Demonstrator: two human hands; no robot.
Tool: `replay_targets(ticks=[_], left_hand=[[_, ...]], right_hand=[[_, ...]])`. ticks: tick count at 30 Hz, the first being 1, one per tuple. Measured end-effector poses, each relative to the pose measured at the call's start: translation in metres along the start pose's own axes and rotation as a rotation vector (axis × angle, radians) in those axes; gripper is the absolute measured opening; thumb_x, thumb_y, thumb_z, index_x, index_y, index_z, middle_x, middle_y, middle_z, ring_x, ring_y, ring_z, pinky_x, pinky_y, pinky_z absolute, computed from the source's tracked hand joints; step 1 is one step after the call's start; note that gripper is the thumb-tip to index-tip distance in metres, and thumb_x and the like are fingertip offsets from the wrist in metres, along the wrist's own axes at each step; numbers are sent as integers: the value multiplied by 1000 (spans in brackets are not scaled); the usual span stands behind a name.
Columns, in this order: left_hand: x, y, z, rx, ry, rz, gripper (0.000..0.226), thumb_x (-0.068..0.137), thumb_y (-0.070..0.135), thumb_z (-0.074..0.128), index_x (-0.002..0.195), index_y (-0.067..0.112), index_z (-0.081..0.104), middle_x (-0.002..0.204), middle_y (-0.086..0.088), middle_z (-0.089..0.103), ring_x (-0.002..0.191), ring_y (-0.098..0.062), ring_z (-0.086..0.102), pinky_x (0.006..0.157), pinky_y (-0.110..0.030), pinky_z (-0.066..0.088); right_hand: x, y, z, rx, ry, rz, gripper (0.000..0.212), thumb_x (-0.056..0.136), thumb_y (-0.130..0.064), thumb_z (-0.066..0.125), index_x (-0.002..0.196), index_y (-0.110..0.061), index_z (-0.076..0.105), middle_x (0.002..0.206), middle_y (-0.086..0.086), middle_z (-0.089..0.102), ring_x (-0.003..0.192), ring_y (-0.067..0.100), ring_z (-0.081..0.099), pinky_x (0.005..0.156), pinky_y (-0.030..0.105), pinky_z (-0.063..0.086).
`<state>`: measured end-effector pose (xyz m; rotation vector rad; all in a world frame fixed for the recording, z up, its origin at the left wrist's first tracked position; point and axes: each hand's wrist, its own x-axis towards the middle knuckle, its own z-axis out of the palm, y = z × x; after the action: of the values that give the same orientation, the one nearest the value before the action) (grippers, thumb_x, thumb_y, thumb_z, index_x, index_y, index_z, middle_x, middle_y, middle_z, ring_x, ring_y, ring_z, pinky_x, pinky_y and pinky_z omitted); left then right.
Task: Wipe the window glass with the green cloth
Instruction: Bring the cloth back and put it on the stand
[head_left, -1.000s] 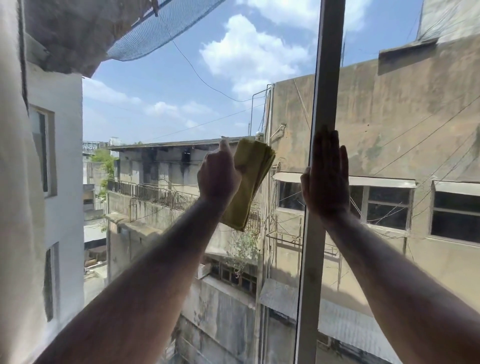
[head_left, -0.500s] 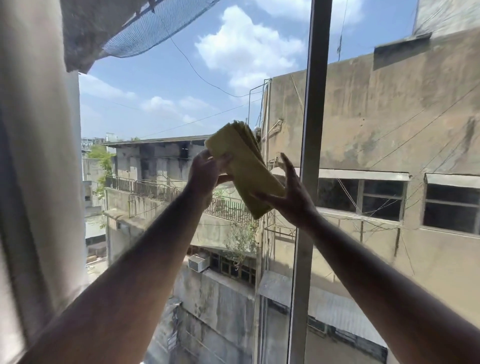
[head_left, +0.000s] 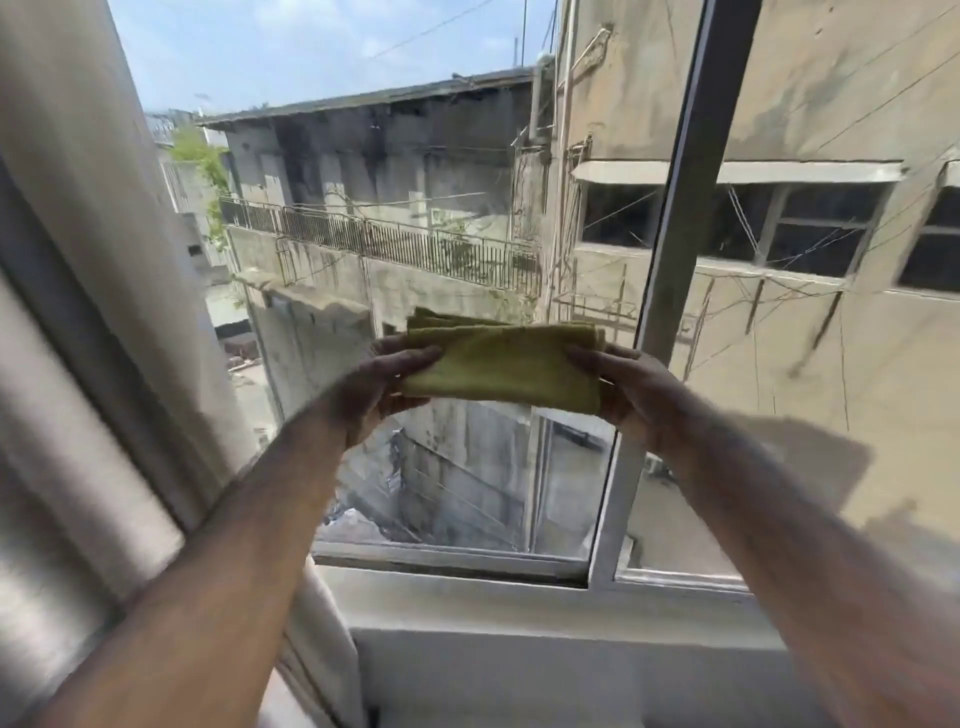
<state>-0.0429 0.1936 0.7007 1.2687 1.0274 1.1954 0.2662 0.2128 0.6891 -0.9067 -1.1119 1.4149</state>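
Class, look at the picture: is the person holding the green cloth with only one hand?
No: the left hand grips one end of the folded green cloth and the right hand grips the other.

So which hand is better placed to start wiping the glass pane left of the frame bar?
Probably the left hand: it grips the green cloth in front of that pane, while the right hand sits beside the frame bar.

I count two hands, my left hand (head_left: 387, 387) and right hand (head_left: 631, 392), one folded green cloth (head_left: 506, 371), one curtain (head_left: 88, 312), and two glass panes split by one upright frame bar (head_left: 670, 291).
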Motion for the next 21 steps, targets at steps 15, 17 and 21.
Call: replay_targets(ticks=[15,17,21], left_hand=[[-139,-497,-22,240,-39,-746,13,97,17,70,106,18,79,91,6,83,79,-5,77,64,-17,62],[-164,-557,-16,273,-59,-834,12,99,13,68,110,16,73,96,4,82,81,-5,77,70,-21,65],[-206,-653,1,467,-171,-979,8,97,25,73,105,23,73,109,-11,78,97,-26,73,80,-36,57]], right_hand=[[-135,477,-131,-182,242,751,10,94,-12,78,104,-13,77,90,0,78,69,6,75,59,18,62],[-163,535,-146,-196,291,828,6,93,-7,78,94,-13,77,88,3,77,65,3,75,57,15,60],[-216,633,-170,-314,381,973,5,90,-7,81,95,-10,79,98,10,79,81,13,80,69,23,63]])
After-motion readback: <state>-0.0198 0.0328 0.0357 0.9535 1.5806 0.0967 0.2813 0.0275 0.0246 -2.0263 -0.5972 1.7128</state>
